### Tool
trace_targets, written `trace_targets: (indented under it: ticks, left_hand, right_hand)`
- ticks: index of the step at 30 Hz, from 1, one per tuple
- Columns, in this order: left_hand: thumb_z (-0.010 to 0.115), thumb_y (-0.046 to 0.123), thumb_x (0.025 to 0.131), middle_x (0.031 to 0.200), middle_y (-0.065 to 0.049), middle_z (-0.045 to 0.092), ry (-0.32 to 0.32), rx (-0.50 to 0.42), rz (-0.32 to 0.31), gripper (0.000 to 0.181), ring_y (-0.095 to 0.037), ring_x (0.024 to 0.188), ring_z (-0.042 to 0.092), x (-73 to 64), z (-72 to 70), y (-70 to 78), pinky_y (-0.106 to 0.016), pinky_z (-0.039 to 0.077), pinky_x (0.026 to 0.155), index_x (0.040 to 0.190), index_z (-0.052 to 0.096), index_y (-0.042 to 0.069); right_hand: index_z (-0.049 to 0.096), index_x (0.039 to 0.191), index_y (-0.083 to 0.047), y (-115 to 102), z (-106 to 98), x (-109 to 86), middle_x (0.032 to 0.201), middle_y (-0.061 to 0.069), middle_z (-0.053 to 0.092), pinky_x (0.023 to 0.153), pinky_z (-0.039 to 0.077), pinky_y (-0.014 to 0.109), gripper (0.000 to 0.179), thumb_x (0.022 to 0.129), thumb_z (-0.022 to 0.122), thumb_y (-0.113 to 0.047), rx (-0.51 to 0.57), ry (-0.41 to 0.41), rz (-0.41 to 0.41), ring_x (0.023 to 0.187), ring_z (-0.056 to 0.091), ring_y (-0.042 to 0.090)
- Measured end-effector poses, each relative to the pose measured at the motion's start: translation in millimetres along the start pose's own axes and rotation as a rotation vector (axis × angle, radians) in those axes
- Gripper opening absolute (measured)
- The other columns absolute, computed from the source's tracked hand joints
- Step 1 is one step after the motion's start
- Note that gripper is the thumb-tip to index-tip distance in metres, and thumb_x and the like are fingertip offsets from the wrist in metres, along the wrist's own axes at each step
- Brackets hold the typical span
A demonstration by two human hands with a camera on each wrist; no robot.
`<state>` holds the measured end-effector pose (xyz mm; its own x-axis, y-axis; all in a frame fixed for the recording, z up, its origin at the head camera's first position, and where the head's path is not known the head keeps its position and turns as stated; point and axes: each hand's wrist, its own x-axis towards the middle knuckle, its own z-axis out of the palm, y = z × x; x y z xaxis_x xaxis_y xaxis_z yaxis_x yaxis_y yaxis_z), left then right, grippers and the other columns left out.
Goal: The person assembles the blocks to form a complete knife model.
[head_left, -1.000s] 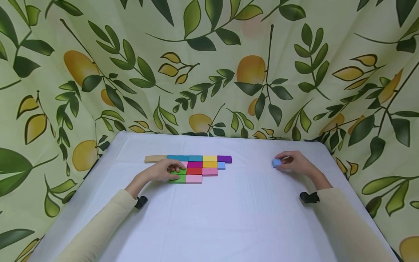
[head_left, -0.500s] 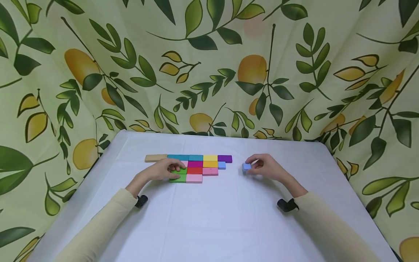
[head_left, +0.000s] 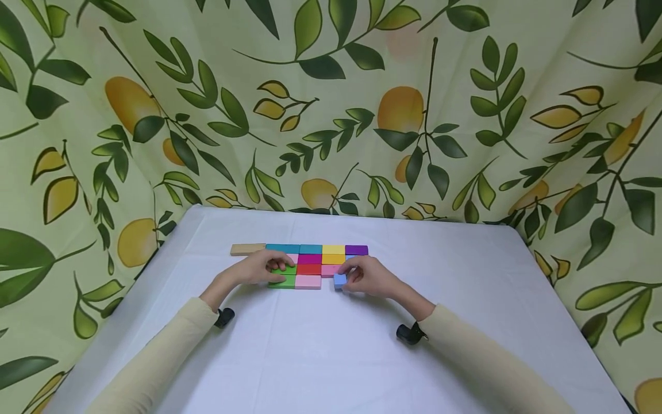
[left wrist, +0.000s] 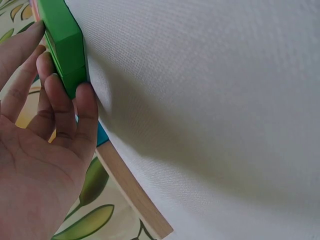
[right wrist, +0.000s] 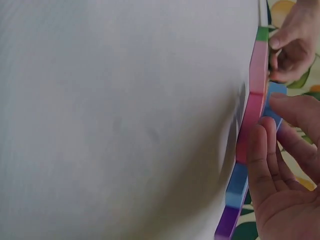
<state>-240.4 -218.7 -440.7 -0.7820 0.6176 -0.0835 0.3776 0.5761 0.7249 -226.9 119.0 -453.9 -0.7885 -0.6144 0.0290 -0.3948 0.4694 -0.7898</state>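
Note:
In the head view, several flat coloured blocks lie in rows on the table. My left hand (head_left: 258, 268) rests at their left end, fingertips and thumb on two green blocks (head_left: 281, 283); the left wrist view has its bent fingers against the end of a green block (left wrist: 65, 37). My right hand (head_left: 369, 276) pinches a small blue block (head_left: 339, 281) between thumb and fingers. It sits just right of the light pink block (head_left: 308, 282) in the nearest row, below a darker pink block (head_left: 330, 269). The right hand partly covers another blue block in the rows.
A tan block (head_left: 247, 249) juts out left in the far row, with a purple block (head_left: 357, 250) at its right end. White cloth covers the table (head_left: 331, 356). Behind it hangs a leaf-patterned curtain (head_left: 331, 103).
My right hand has carried the blue block leftwards across the table, from the far right to the right end of the nearest row. My left hand has stayed on the green blocks.

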Motion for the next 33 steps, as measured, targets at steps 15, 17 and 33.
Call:
trace_targets:
  ticks: [15,17,33]
  left_hand:
    - [0.076,0.004,0.091,0.096,-0.004,0.059,0.002,0.011,-0.019,0.028,-0.023,0.092,0.053,-0.5,0.1,0.7,-0.034,0.047,0.081,0.118,0.069,0.003]
    - [0.077,0.005,0.091,0.096,-0.003,0.059,0.004,0.015,-0.022,0.028,-0.022,0.092,0.053,-0.1,0.3,-0.4,-0.034,0.047,0.081,0.119,0.069,0.004]
    - [0.076,0.005,0.091,0.096,-0.003,0.058,0.001,0.003,-0.01,0.028,-0.023,0.091,0.053,0.7,0.5,-0.5,-0.034,0.046,0.08,0.118,0.069,0.004]
  right_hand:
    - [0.074,0.106,-0.007,-16.2,20.7,8.3,0.093,-0.001,0.066,0.071,0.054,0.027,0.026,0.083,0.085,-0.007,-0.031,-0.035,0.035,0.075,0.061,0.014]
    - [0.074,0.106,-0.007,-17.4,21.9,7.1,0.094,-0.002,0.066,0.071,0.054,0.027,0.025,0.084,0.085,-0.007,-0.039,-0.034,0.052,0.076,0.061,0.014]
    - [0.076,0.108,-0.01,-15.6,29.5,6.9,0.076,-0.004,0.063,0.067,0.052,0.028,0.022,0.087,0.082,-0.009,0.0,0.003,0.05,0.076,0.058,0.016]
